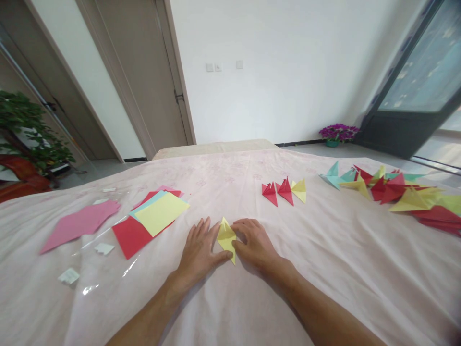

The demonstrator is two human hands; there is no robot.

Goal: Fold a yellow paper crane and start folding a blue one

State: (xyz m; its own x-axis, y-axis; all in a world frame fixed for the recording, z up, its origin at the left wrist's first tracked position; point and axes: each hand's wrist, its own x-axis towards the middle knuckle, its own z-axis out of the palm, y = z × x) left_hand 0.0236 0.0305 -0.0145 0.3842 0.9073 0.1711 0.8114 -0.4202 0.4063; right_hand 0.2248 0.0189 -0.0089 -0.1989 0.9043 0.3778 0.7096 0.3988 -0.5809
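Note:
A small piece of yellow folded origami paper, kite-shaped with pointed ends, lies on the cloth between my hands. My left hand rests flat at its left side, fingers stretched out and the thumb pressing on the lower part of the paper. My right hand has curled fingers and pinches the paper's right edge between thumb and forefinger. Beyond my right hand stand two red folded cranes and a yellow folded piece in a row.
Coloured paper sheets and pink sheets lie at left, near clear plastic wrapping and white scraps. A heap of folded cranes is at right. The pale tablecloth is wrinkled. Purple flowers stand by the wall.

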